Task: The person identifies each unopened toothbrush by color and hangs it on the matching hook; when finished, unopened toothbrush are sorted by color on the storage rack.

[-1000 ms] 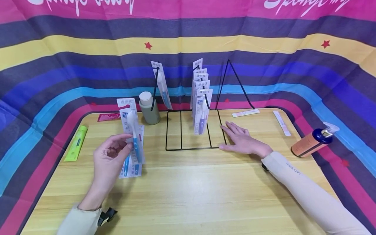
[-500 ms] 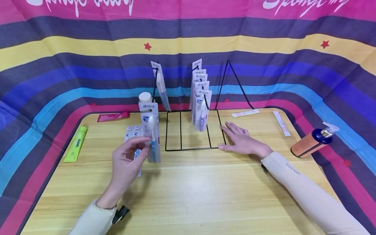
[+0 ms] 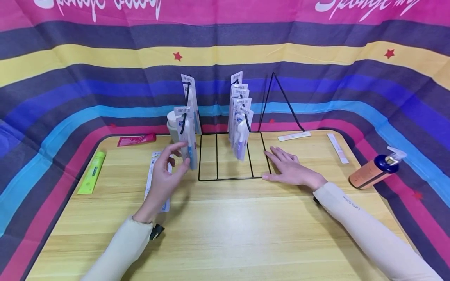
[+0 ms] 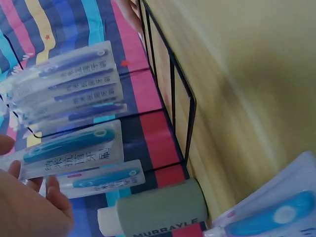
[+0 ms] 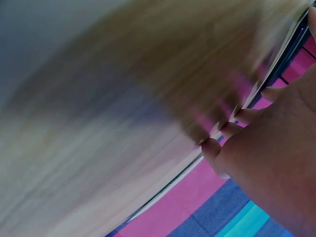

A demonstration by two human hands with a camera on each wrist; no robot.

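My left hand pinches the left edge of a blue packaged toothbrush, whose card hangs on the left arm of a black wire rack. In the left wrist view, fingers lie against this blue toothbrush pack, partly out of frame. Behind it hangs another packaged toothbrush. Several purple packaged toothbrushes hang on the middle arm. My right hand rests with spread fingers at the rack's right base bar. Packaged toothbrushes lie on the table, partly behind my left hand; their number is hidden.
A grey-green bottle stands behind the left rack arm. At the left lie a green tube and a red tube. Slim white packets lie at the right, beside an orange pump bottle. Striped cloth surrounds the table.
My left hand has moved right and away from me, carrying a packaged toothbrush from above the packs on the table to the left rack arm, where its card now hangs. The right hand stayed put.
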